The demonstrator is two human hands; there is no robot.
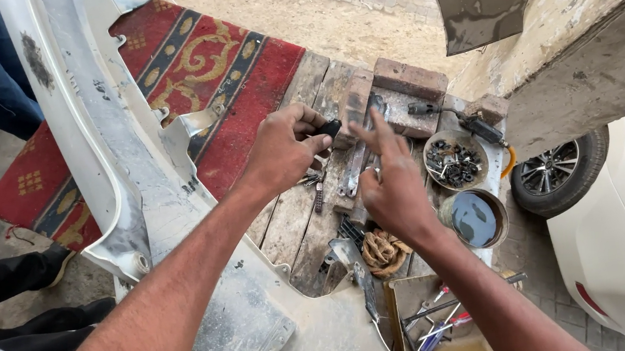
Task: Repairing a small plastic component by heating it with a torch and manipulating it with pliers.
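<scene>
The left hand (282, 146) is pinching a black clip (329, 128) beside the bumper (111, 167), not yet fitted, while the right hand (392, 186) is hovering open and empty.

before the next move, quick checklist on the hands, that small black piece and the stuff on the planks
1. Small black part pinched in the left hand: ok.
2. Right hand free, fingers spread, holding nothing: ok.
3. Bowl of dark fasteners close beside the right hand: ok.
4. Wooden planks below the hands free of clutter: not ok, metal bits lie there.
5. White bumper panel steady: cannot tell.
6. Tray of screwdrivers near the right forearm: ok.
</scene>
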